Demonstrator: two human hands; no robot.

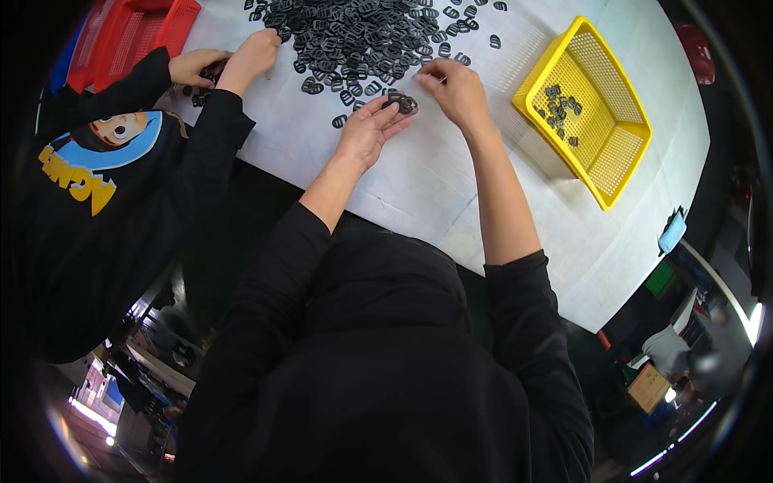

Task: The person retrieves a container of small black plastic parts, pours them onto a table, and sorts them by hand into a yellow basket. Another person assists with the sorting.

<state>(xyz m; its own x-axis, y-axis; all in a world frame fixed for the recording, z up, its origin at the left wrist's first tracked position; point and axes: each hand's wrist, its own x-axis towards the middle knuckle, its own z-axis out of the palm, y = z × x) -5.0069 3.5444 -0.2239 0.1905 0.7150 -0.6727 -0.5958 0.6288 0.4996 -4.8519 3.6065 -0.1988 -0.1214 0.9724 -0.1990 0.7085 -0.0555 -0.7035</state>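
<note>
A heap of small black plastic strap buckles [354,36] covers the far middle of the table. My left hand [366,135], palm turned up, holds several of these buckles [400,103] between its thumb and fingers, just in front of the heap. To the right of it, above the table, is my right hand [457,90], its thumb and forefinger drawn together near the heap's edge. Whether anything small sits in that pinch I cannot make out. A few loose buckles lie beside my left hand.
On the right stands a yellow perforated basket [604,165] with some black buckles in it. A co-worker's hands [251,63] reach the heap from the left, near red baskets [135,48]. A light blue item [671,233] sits at the white table's [427,189] right edge.
</note>
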